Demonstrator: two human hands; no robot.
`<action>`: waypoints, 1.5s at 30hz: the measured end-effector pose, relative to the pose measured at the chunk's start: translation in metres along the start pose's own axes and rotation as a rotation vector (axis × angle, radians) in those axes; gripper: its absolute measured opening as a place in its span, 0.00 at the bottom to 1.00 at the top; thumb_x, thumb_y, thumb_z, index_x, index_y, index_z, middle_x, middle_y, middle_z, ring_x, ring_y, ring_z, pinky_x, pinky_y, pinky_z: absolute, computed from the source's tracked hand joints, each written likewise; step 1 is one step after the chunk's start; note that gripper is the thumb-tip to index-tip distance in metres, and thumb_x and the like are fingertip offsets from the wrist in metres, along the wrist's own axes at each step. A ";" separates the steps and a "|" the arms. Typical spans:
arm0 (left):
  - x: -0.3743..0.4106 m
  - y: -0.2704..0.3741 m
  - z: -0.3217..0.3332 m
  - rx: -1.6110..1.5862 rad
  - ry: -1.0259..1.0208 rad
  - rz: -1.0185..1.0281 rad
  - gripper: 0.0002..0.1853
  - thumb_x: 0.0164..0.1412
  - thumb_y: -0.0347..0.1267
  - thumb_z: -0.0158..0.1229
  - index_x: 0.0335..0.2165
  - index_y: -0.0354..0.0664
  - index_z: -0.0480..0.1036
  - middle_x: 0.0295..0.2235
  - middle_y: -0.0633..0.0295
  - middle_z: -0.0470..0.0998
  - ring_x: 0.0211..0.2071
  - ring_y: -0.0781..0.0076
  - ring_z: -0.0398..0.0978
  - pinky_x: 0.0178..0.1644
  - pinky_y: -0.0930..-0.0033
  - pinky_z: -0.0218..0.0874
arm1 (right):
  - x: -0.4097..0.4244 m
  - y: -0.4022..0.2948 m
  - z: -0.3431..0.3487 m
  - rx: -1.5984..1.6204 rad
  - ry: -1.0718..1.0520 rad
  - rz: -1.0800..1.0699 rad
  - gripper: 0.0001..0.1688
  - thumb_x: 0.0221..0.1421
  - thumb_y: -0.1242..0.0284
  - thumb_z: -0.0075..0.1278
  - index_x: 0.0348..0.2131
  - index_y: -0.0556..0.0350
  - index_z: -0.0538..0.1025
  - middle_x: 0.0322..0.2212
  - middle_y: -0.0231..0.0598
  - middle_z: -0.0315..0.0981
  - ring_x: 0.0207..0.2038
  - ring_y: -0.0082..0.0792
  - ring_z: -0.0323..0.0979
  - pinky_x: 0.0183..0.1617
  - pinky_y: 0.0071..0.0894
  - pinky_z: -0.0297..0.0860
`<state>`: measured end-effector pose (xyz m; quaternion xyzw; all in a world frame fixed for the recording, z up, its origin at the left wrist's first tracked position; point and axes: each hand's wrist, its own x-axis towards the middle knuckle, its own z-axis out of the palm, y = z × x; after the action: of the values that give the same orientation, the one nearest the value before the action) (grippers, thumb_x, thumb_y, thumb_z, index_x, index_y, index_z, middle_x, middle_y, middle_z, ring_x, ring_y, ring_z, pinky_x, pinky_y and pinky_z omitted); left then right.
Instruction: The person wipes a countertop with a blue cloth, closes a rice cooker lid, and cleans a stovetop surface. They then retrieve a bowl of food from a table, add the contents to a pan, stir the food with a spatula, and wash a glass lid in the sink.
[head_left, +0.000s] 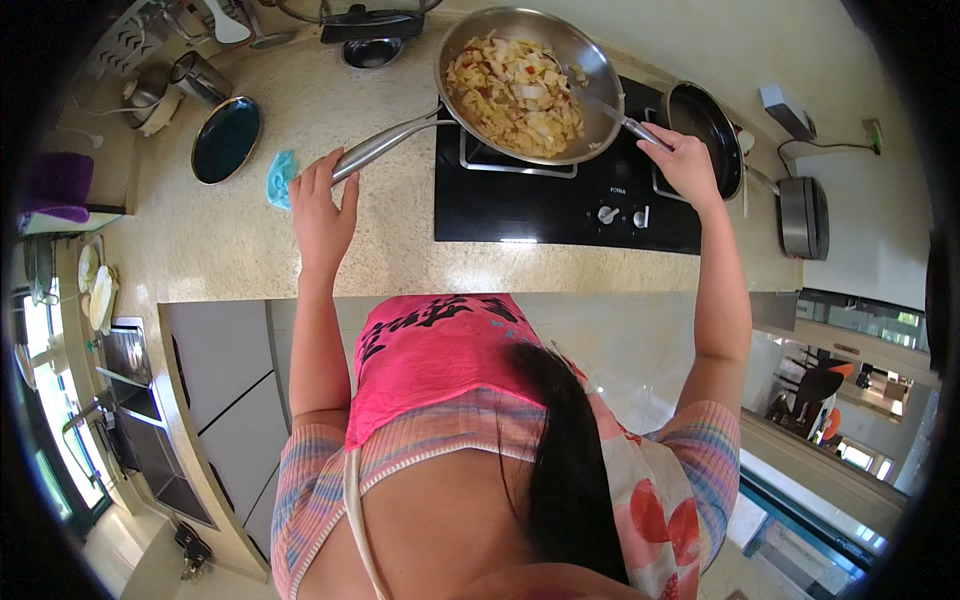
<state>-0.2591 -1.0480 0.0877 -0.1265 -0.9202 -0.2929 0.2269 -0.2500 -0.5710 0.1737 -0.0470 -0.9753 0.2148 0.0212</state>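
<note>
A stainless steel frying pan (604, 71) sits over the burner of a black gas hob (510, 214). Chopped cabbage with small red bits (517, 94) fills much of its base. My left hand (324, 206) grips the end of the pan's long metal handle (386, 142), fingers over it and thumb on the near side. In my right hand (684, 163) is the handle of a metal cooking utensil (626, 121). Its far end reaches into the cabbage at the pan's right side, so its head is mostly hidden by food.
A dark teal plate (226, 140) and a light blue cloth (281, 180) lie left of the pan handle. Behind them stands a metal cup (200, 78). A small dark bowl (373, 53) is at the back. A second dark pan (701, 135) occupies the right burner, beside my right hand.
</note>
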 end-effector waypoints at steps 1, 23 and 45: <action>0.000 0.000 0.000 0.005 0.008 0.009 0.17 0.57 0.33 0.58 0.46 0.43 0.71 0.41 0.57 0.75 0.41 0.56 0.68 0.48 0.62 0.57 | -0.014 -0.007 0.002 -0.113 0.074 -0.080 0.20 0.52 0.66 0.56 0.46 0.49 0.77 0.29 0.42 0.78 0.25 0.35 0.75 0.30 0.33 0.70; -0.002 -0.001 0.004 0.009 0.003 -0.018 0.17 0.59 0.35 0.56 0.47 0.43 0.72 0.40 0.57 0.76 0.41 0.60 0.71 0.49 0.63 0.54 | -0.072 -0.113 -0.022 -0.602 0.112 -0.444 0.31 0.41 0.86 0.47 0.49 0.52 0.73 0.25 0.38 0.69 0.27 0.38 0.73 0.29 0.34 0.71; -0.002 -0.001 0.003 0.006 -0.006 -0.027 0.17 0.57 0.33 0.58 0.46 0.44 0.72 0.41 0.58 0.75 0.39 0.58 0.68 0.46 0.61 0.58 | -0.009 -0.073 -0.057 -0.322 0.168 -0.142 0.17 0.53 0.71 0.51 0.44 0.44 0.78 0.32 0.53 0.76 0.35 0.53 0.74 0.41 0.44 0.71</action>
<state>-0.2592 -1.0469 0.0843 -0.1142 -0.9233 -0.2928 0.2207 -0.2432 -0.6144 0.2557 0.0013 -0.9928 0.0492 0.1096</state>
